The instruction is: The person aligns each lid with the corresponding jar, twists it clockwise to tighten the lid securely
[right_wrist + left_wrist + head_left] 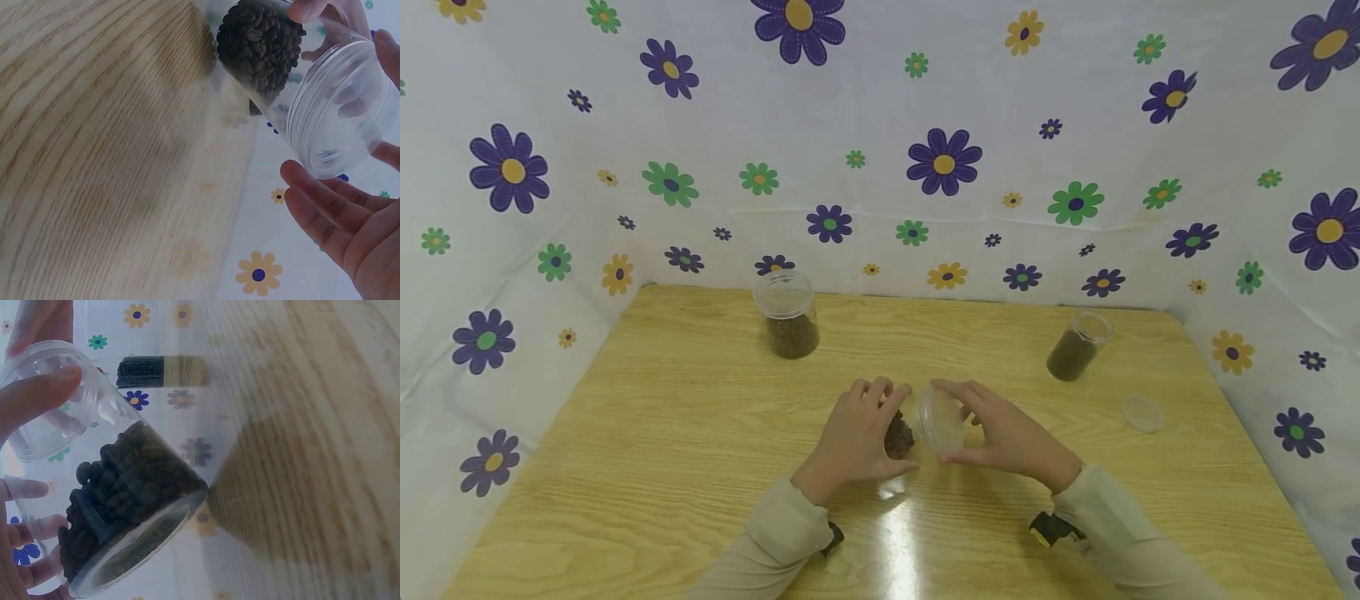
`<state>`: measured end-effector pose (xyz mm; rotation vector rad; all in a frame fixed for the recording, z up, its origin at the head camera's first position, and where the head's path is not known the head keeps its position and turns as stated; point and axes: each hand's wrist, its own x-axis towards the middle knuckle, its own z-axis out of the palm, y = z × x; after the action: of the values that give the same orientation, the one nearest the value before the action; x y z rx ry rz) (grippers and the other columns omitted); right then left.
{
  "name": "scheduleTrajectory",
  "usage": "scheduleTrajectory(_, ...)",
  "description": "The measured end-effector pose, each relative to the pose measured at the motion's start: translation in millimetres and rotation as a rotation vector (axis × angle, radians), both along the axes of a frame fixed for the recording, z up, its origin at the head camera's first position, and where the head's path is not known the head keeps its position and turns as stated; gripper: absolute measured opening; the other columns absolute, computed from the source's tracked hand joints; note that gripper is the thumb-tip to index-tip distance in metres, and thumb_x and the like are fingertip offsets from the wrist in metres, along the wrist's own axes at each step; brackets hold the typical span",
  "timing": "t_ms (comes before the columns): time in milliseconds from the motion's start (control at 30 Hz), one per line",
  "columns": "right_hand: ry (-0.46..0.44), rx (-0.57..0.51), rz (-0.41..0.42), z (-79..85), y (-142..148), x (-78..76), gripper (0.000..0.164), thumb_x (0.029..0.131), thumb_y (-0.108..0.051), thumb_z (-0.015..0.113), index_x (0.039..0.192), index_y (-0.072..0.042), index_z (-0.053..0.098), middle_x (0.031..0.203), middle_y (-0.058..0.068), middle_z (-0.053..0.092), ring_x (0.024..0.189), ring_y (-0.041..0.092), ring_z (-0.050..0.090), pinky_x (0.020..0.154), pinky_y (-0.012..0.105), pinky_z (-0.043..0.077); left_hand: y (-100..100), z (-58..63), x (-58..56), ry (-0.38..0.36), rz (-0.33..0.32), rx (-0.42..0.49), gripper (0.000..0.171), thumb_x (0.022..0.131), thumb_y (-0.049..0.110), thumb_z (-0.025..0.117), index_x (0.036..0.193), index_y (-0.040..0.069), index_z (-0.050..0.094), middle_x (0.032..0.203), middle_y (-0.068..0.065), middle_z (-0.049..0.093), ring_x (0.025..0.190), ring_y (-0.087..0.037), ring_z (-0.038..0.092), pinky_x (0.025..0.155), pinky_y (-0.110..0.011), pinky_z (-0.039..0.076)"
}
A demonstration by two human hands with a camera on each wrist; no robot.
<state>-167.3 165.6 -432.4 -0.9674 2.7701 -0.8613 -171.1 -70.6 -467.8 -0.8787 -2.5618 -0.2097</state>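
Observation:
A clear plastic jar (134, 487) partly filled with coffee beans (259, 47) is tilted, its mouth toward the right, its bottom edge at the tabletop. My left hand (857, 435) grips the jar's side, thumb near the rim in the left wrist view. A clear lid (942, 423) is at the jar's mouth; whether it is threaded on I cannot tell. My right hand (1006, 435) holds the lid by its edge, thumb on the near side and fingers on the far side.
A larger lidded jar (793, 335) with dark contents stands at the back left. At the back right is a narrower jar (1070, 356) of dark contents, with a flat clear disc (1142, 414) lying near it. Flowered cloth (865, 108) hangs behind the wooden table (662, 433).

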Motion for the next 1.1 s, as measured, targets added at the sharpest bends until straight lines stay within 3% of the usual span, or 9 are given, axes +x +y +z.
scheduleTrajectory(200,-0.074,0.018,-0.081,2.4,-3.6,2.3,0.086,0.075,-0.055,0.07,0.145,-0.023,0.033,0.123,0.003,0.056,0.091,0.013,0.058,0.073,0.029,0.049,0.6,0.4,0.4,-0.002,0.0,-0.004,0.097,0.051,0.072,0.075,0.126,0.015,0.051,0.107,-0.006,0.054,0.087,-0.024,0.054,0.06,-0.032,0.051)
scheduleTrajectory(400,-0.067,0.036,-0.112,2.4,-6.5,3.8,0.088,0.075,-0.051,0.072,0.146,-0.019,0.031,0.123,0.004,0.058,0.091,0.015,0.058,0.071,0.028,0.049,0.7,0.2,0.6,-0.017,-0.001,0.004,0.096,0.052,0.071,0.076,0.126,0.015,0.051,0.107,-0.006,0.053,0.088,-0.024,0.053,0.061,-0.033,0.051)
scheduleTrajectory(533,-0.056,0.064,-0.109,1.4,-5.7,3.3,0.095,0.075,-0.051,0.073,0.15,-0.024,0.021,0.129,0.007,0.055,0.097,0.02,0.06,0.07,0.031,0.05,0.4,-0.8,0.1,-0.025,-0.002,0.013,0.097,0.052,0.07,0.076,0.126,0.015,0.051,0.108,-0.006,0.053,0.088,-0.024,0.053,0.062,-0.032,0.051)
scheduleTrajectory(633,-0.037,0.051,-0.061,2.0,-2.6,1.8,0.1,0.072,-0.045,0.077,0.15,-0.027,0.017,0.141,0.007,0.044,0.111,0.026,0.058,0.078,0.039,0.053,-0.1,-1.3,-0.1,-0.031,-0.001,0.014,0.097,0.052,0.07,0.076,0.127,0.015,0.05,0.108,-0.006,0.053,0.089,-0.024,0.053,0.062,-0.032,0.05)
scheduleTrajectory(800,0.012,0.02,0.112,4.1,2.3,-2.2,0.095,0.071,-0.025,0.082,0.148,-0.026,0.025,0.154,0.006,0.023,0.131,0.031,0.043,0.092,0.044,0.05,-0.8,-1.0,0.3,-0.031,0.006,0.005,0.096,0.053,0.071,0.075,0.127,0.015,0.05,0.109,-0.006,0.053,0.089,-0.024,0.053,0.063,-0.032,0.051)
scheduleTrajectory(900,0.029,0.025,0.169,4.4,2.7,-3.5,0.087,0.075,-0.02,0.079,0.146,-0.025,0.029,0.153,0.005,0.026,0.132,0.029,0.042,0.094,0.041,0.05,-1.0,-0.7,0.5,-0.028,0.006,0.003,0.095,0.053,0.071,0.076,0.127,0.015,0.05,0.109,-0.006,0.054,0.088,-0.024,0.053,0.064,-0.033,0.051)
scheduleTrajectory(1100,-0.003,0.009,0.137,3.2,1.5,-4.3,0.088,0.076,-0.026,0.078,0.148,-0.025,0.026,0.145,0.005,0.038,0.124,0.023,0.049,0.098,0.041,0.047,-0.9,-0.6,0.6,-0.026,0.003,0.0,0.096,0.053,0.071,0.075,0.127,0.015,0.051,0.108,-0.006,0.053,0.088,-0.024,0.053,0.063,-0.032,0.05)
